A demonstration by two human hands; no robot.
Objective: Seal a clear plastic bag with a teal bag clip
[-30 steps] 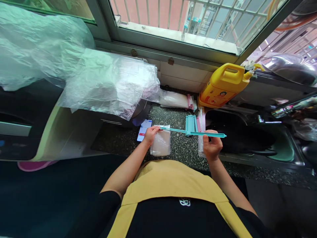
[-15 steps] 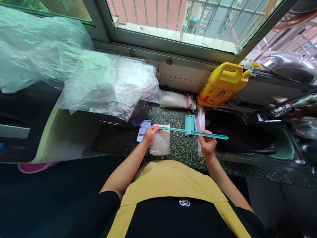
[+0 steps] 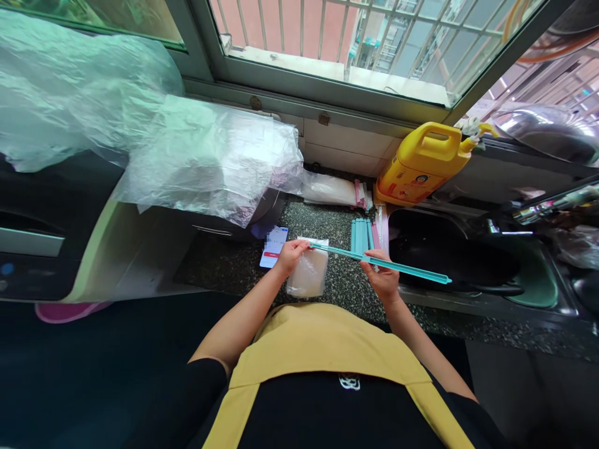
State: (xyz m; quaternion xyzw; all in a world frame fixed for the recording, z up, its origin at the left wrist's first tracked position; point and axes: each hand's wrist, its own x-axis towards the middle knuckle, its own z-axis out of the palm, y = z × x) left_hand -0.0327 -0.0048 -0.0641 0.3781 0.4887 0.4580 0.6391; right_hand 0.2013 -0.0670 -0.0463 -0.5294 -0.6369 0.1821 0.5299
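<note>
My left hand point(image 3: 291, 254) pinches the top left corner of a small clear plastic bag point(image 3: 308, 274) that lies on the speckled counter point(image 3: 341, 293). My right hand point(image 3: 382, 279) is closed around a long teal sealing stick point(image 3: 412, 269). The stick's left tip sits at the bag's top edge, and its right end reaches out over the dark sink point(image 3: 449, 259). A bundle of more teal sticks point(image 3: 360, 236) lies on the counter just behind the hands.
A phone point(image 3: 274, 246) lies left of the bag. A yellow jug point(image 3: 423, 163) leans at the back right. Large crumpled plastic sheets point(image 3: 206, 156) cover the appliance on the left. Packed bags with pink sticks point(image 3: 334, 189) lie by the wall. A tap point(image 3: 556, 202) stands right.
My right hand slid left along the teal stick toward the bag, and the stick's right end tilted down and farther over the sink. My left hand stayed on the bag's corner.
</note>
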